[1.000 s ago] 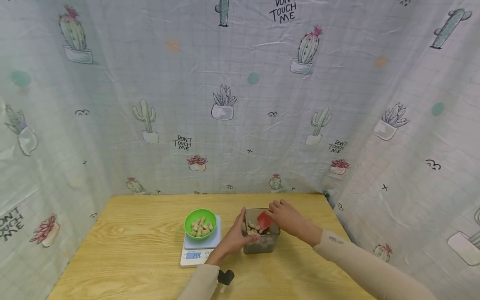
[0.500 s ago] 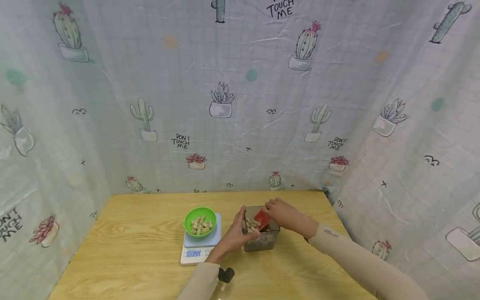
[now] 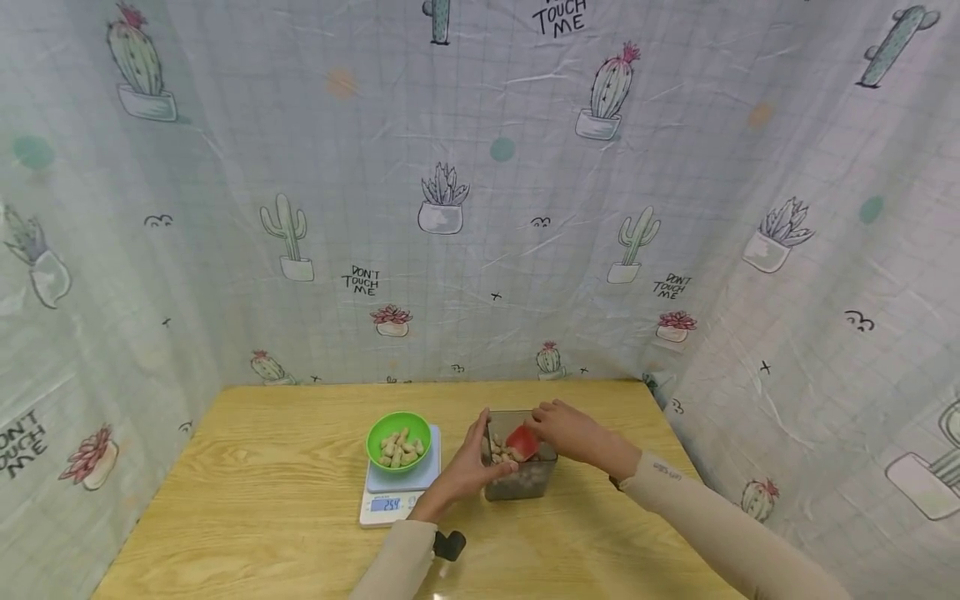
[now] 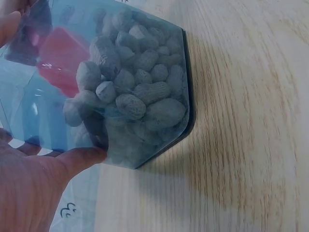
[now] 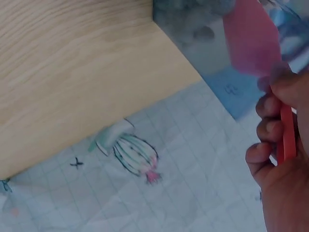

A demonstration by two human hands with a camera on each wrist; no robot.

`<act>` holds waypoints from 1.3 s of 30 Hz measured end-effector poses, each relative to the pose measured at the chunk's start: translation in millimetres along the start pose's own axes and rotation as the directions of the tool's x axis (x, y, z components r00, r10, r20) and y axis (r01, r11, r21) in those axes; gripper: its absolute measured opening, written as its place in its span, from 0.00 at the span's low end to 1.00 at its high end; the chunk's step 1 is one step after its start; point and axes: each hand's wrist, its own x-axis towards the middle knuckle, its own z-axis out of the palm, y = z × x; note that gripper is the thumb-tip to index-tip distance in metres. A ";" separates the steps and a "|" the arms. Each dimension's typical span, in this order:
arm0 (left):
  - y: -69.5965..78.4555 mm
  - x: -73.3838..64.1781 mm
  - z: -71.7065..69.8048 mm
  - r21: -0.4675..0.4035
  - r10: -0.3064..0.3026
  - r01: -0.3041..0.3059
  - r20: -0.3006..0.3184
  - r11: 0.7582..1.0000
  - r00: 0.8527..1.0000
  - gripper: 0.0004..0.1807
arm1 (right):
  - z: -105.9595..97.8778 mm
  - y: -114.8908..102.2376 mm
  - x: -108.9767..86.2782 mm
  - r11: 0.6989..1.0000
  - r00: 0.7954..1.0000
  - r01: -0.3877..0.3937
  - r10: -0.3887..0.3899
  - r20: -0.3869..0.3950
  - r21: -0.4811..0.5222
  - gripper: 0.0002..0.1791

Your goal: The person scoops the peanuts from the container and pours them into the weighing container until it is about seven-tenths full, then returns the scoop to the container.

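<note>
A clear, grey-tinted plastic container (image 3: 517, 487) of unshelled peanuts (image 4: 145, 92) stands on the table. My left hand (image 3: 463, 473) grips its left side, thumb along the near wall and fingers on the side wall. In my right hand (image 3: 567, 429) is a red scoop (image 3: 522, 442), its handle (image 5: 287, 135) wrapped by the fingers. The scoop's blade is inside the container, down among the peanuts; the left wrist view shows it through the wall. Left of the container, a green bowl (image 3: 373, 450) with several peanuts sits on a white kitchen scale (image 3: 405, 503).
The scale's display (image 3: 386, 505) seems to read 254. The wooden table (image 3: 262, 483) ends at a cactus-print curtain (image 3: 480, 275) behind and on both sides. My left forearm passes just right of the scale's front corner.
The scoop has shifted slightly left and turned within the container, the right hand moving with it. The left hand keeps its hold, and bowl and scale stay put.
</note>
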 end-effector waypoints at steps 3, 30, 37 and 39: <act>0.0 -0.4 0.2 -0.007 -0.007 0.007 0.007 1.000 1.000 0.60 | -6.1 -1.5 1.8 0.999 1.000 -0.009 0.007 0.027 0.045 0.11; -3.4 -0.4 0.4 -0.021 0.011 -0.010 0.043 1.000 0.999 0.60 | -0.1 -14.2 -0.3 0.986 0.998 -0.063 0.060 0.028 0.155 0.06; -3.4 -0.6 -2.8 -0.030 0.015 -0.014 0.039 0.999 0.999 0.59 | 2.6 -13.3 -1.4 0.952 0.996 -0.088 0.093 -0.002 0.293 0.05; -2.1 -1.8 -4.0 -0.033 0.013 -0.012 0.039 0.999 0.999 0.59 | 3.5 -13.6 -3.5 0.933 0.993 -0.108 0.118 -0.009 0.344 0.04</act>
